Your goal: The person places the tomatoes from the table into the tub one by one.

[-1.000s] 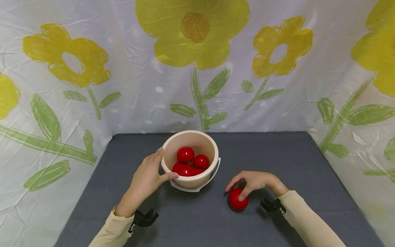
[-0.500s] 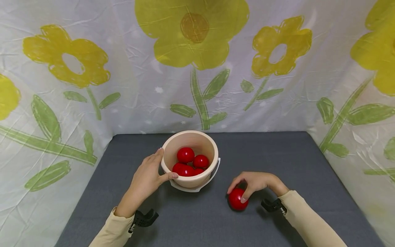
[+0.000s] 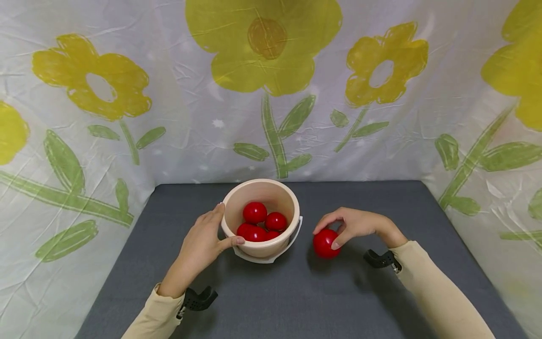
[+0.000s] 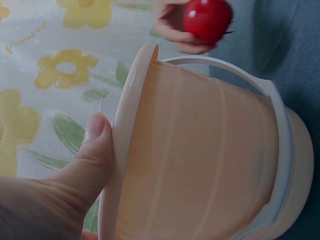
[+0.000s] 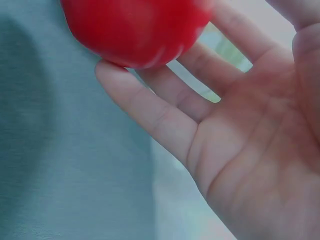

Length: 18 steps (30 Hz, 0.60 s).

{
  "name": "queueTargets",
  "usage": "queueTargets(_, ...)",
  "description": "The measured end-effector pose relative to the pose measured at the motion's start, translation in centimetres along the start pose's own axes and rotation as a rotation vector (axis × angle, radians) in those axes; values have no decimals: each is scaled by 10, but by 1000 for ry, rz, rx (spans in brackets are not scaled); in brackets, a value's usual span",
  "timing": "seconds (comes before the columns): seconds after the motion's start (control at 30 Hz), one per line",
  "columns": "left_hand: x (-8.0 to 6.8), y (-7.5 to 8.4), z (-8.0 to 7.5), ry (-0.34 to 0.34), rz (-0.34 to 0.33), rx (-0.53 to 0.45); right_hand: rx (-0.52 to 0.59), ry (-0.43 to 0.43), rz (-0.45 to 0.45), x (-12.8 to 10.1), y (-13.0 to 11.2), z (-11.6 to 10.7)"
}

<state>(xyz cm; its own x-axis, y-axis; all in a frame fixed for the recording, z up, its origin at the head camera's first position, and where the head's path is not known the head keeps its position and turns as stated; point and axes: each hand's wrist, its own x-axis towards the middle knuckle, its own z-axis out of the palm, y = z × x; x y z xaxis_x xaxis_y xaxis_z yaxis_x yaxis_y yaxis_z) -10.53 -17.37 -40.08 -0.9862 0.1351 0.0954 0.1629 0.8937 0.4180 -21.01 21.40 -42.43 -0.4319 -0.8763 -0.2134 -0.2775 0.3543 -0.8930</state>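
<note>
My right hand (image 3: 353, 225) pinches a red tomato (image 3: 326, 243) between thumb and fingertips (image 5: 107, 70), lifted clear of the grey table (image 3: 381, 292) and hanging just right of the beige bucket (image 3: 261, 219). My left hand (image 3: 203, 245) grips the bucket's near-left rim, thumb hooked over the lip and fingers wrapped round the outer wall, with the white handle (image 4: 280, 125) folded down along the bucket's right side. Several more tomatoes (image 3: 259, 221) lie inside it. To do this well, I think the pinch should stay light but even, since the skin looks smooth and glossy and could squirt out if I squeeze from one side only. I would carry it above rim height before moving left, so it doesn't knock the lip or the handle, then lower it onto the pile rather than drop it, while my left hand keeps the bucket from sliding. My right wrist is arched, palm turned down and leftward, forearm coming in from the near right. My left forearm reaches in from the near left, its wrist nearly straight.
</note>
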Motion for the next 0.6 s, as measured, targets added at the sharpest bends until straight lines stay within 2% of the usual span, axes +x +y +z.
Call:
queueTargets(0.37, 0, 1, 1, 4, 9, -6, -7, 9, -10, 9, -41, -40)
queueTargets(0.6, 1, -1, 1, 3, 3, -4, 13, -8, -12, 25, -66, -60)
